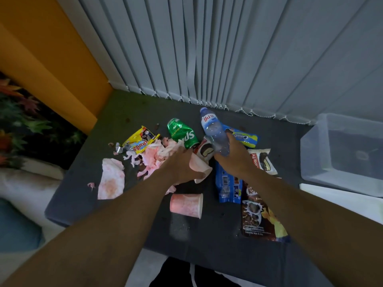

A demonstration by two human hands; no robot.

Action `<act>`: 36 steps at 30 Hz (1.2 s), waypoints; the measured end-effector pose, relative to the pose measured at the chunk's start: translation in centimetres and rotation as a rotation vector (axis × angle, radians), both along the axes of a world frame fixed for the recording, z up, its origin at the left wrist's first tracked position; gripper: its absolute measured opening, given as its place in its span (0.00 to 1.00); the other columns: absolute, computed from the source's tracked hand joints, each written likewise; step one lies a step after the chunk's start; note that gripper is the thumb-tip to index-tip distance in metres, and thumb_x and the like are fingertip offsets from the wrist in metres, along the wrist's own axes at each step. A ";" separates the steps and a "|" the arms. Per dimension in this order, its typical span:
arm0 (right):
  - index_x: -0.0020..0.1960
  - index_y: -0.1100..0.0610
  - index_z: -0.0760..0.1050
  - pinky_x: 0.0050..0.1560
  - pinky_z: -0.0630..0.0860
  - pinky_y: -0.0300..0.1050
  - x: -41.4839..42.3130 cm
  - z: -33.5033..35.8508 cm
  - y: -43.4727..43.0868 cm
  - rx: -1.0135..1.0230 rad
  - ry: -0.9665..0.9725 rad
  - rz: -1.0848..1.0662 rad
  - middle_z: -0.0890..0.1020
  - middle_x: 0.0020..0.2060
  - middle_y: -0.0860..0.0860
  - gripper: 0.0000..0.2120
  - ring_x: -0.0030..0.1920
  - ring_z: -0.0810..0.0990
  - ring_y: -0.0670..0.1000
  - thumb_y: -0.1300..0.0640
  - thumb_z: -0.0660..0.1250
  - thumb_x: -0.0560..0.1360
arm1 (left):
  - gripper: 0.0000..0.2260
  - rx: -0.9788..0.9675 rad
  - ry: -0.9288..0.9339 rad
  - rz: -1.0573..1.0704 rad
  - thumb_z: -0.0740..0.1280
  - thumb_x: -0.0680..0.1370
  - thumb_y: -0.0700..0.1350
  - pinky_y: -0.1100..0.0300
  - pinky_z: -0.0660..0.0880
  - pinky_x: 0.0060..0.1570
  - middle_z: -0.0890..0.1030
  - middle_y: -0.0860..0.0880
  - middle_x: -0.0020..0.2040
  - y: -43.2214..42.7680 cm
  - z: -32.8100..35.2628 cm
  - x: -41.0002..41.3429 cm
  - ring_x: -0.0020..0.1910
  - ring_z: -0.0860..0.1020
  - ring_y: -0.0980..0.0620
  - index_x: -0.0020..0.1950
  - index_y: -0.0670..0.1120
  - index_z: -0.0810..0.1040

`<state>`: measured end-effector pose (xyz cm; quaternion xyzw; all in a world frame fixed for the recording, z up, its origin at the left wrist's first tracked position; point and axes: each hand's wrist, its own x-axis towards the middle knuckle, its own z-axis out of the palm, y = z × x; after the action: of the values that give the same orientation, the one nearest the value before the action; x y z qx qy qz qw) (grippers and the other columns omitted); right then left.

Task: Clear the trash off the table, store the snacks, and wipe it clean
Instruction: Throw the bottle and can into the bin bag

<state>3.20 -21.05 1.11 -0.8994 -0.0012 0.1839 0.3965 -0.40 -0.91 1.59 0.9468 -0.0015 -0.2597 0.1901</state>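
Dark table [103,204] strewn with trash and snack packs [228,187], clear bin [315,162] standing at right — right hand [232,156] wraps the crumpled water bottle [214,131], left hand [180,164] clasps a stained paper cup [202,170], apparently gathering trash first.

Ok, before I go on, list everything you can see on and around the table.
table: one, dark grey, centre
water bottle: one, clear with blue label, in right hand
can: one, green, crushed, back centre
held cup: one, pink-stained, in left hand
fallen cup: one, pink-stained, on its side, front centre
tissues: several, white stained pink, left of centre
yellow wrapper: one, back left
choco pie packs: two, white, one right of right hand, another below the bottle
blue packs: two, one under right forearm, another behind right hand
brown snack bag: one, front right
bin: one, clear, right of table
left hand: grips held cup
right hand: grips water bottle
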 end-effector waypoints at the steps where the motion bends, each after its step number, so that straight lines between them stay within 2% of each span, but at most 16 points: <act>1: 0.71 0.45 0.62 0.54 0.78 0.52 -0.1 0.2 -0.2 0.025 -0.014 0.008 0.77 0.60 0.47 0.33 0.56 0.78 0.48 0.46 0.72 0.70 | 0.45 -0.035 -0.010 0.011 0.73 0.68 0.66 0.46 0.70 0.66 0.64 0.45 0.73 0.0 0.4 -0.1 0.71 0.66 0.43 0.78 0.48 0.60; 3: 0.71 0.45 0.62 0.50 0.79 0.46 -0.2 0.8 -0.5 0.041 -0.053 0.021 0.76 0.59 0.46 0.33 0.55 0.79 0.46 0.45 0.72 0.71 | 0.44 -0.083 -0.042 0.035 0.73 0.69 0.66 0.47 0.71 0.65 0.65 0.46 0.72 0.1 1.2 -0.2 0.69 0.68 0.44 0.78 0.48 0.61; 4: 0.72 0.46 0.62 0.47 0.78 0.40 -0.2 1.2 -0.6 0.040 -0.074 0.024 0.75 0.58 0.44 0.33 0.54 0.78 0.44 0.46 0.72 0.72 | 0.44 -0.103 -0.059 0.051 0.73 0.69 0.65 0.47 0.71 0.65 0.64 0.46 0.72 0.1 1.6 -0.4 0.69 0.69 0.44 0.78 0.49 0.61; 6: 0.70 0.48 0.63 0.43 0.71 0.31 -0.5 2.2 -0.9 0.045 -0.118 0.031 0.73 0.56 0.41 0.29 0.52 0.77 0.41 0.51 0.73 0.74 | 0.43 -0.134 -0.090 0.089 0.74 0.69 0.64 0.47 0.71 0.66 0.63 0.47 0.73 0.2 2.6 -0.7 0.69 0.68 0.44 0.78 0.49 0.61; 8: 0.74 0.54 0.63 0.41 0.69 0.28 -0.6 3.2 -1.2 0.055 -0.171 0.035 0.73 0.55 0.41 0.31 0.49 0.76 0.39 0.55 0.73 0.75 | 0.42 -0.146 -0.140 0.109 0.74 0.69 0.64 0.47 0.71 0.66 0.64 0.46 0.72 0.4 3.5 -1.0 0.69 0.68 0.44 0.77 0.49 0.62; 10: 0.73 0.57 0.64 0.39 0.69 0.29 -0.8 4.3 -1.3 0.063 -0.218 0.045 0.71 0.49 0.38 0.29 0.44 0.74 0.38 0.59 0.71 0.76 | 0.41 -0.145 -0.184 0.126 0.74 0.69 0.65 0.49 0.72 0.65 0.65 0.46 0.69 0.8 4.3 -1.4 0.66 0.69 0.45 0.75 0.48 0.65; 12: 0.72 0.55 0.66 0.42 0.72 0.32 -1.1 5.1 -1.1 0.065 -0.238 0.057 0.72 0.45 0.37 0.27 0.44 0.76 0.40 0.58 0.71 0.76 | 0.39 -0.121 -0.206 0.161 0.73 0.70 0.65 0.52 0.72 0.64 0.66 0.46 0.68 1.4 5.2 -2.0 0.65 0.70 0.46 0.74 0.48 0.65; 15: 0.71 0.48 0.66 0.48 0.78 0.43 -1.7 5.9 0.1 0.046 -0.261 0.105 0.77 0.53 0.46 0.28 0.52 0.79 0.46 0.51 0.72 0.74 | 0.39 -0.085 -0.233 0.228 0.73 0.70 0.65 0.52 0.71 0.63 0.66 0.45 0.68 3.0 6.0 -3.4 0.64 0.71 0.45 0.74 0.48 0.66; 19: 0.72 0.46 0.64 0.53 0.80 0.53 -2.3 6.4 2.9 0.043 -0.276 0.207 0.79 0.55 0.50 0.33 0.53 0.80 0.49 0.43 0.72 0.70 | 0.39 -0.049 -0.224 0.343 0.71 0.70 0.67 0.52 0.69 0.63 0.65 0.43 0.69 6.3 6.7 -6.1 0.67 0.70 0.43 0.74 0.47 0.66; 23: 0.71 0.50 0.66 0.51 0.78 0.51 -3.7 7.2 7.1 0.055 -0.292 0.313 0.80 0.51 0.49 0.33 0.51 0.80 0.52 0.50 0.75 0.70 | 0.42 -0.025 -0.201 0.464 0.70 0.69 0.68 0.48 0.67 0.70 0.61 0.41 0.74 10.4 7.4 -9.4 0.73 0.65 0.41 0.76 0.48 0.63; 25: 0.74 0.50 0.64 0.55 0.77 0.52 -4.3 7.4 9.6 0.052 -0.290 0.355 0.79 0.56 0.50 0.37 0.55 0.80 0.52 0.45 0.74 0.69 | 0.42 -0.030 -0.212 0.520 0.70 0.70 0.68 0.50 0.69 0.68 0.62 0.43 0.72 12.6 7.8 -11.1 0.70 0.68 0.42 0.76 0.47 0.63; 27: 0.74 0.48 0.63 0.56 0.77 0.52 -5.0 7.6 12.2 0.063 -0.286 0.401 0.79 0.60 0.50 0.38 0.57 0.79 0.52 0.42 0.72 0.68 | 0.41 -0.034 -0.218 0.581 0.71 0.71 0.67 0.50 0.70 0.68 0.63 0.43 0.70 14.8 8.0 -13.1 0.67 0.71 0.43 0.76 0.46 0.64; 32: 0.71 0.47 0.66 0.49 0.77 0.47 -8.6 8.1 19.5 0.087 -0.277 0.508 0.80 0.53 0.47 0.32 0.50 0.81 0.49 0.51 0.75 0.71 | 0.41 0.011 -0.189 0.724 0.69 0.69 0.70 0.47 0.72 0.65 0.66 0.44 0.69 21.2 7.8 -19.1 0.66 0.71 0.42 0.74 0.47 0.65; 36: 0.74 0.51 0.64 0.57 0.72 0.44 -12.0 7.1 25.7 0.096 -0.249 0.595 0.76 0.62 0.48 0.35 0.60 0.76 0.48 0.50 0.75 0.71 | 0.37 0.017 -0.188 0.817 0.72 0.69 0.66 0.48 0.72 0.63 0.68 0.43 0.63 26.2 7.1 -24.5 0.62 0.73 0.41 0.69 0.45 0.69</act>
<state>-8.80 4.62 8.20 -0.8556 -0.3211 0.1798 0.3641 -24.91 25.26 8.66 0.8906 0.3590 -0.0755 0.2687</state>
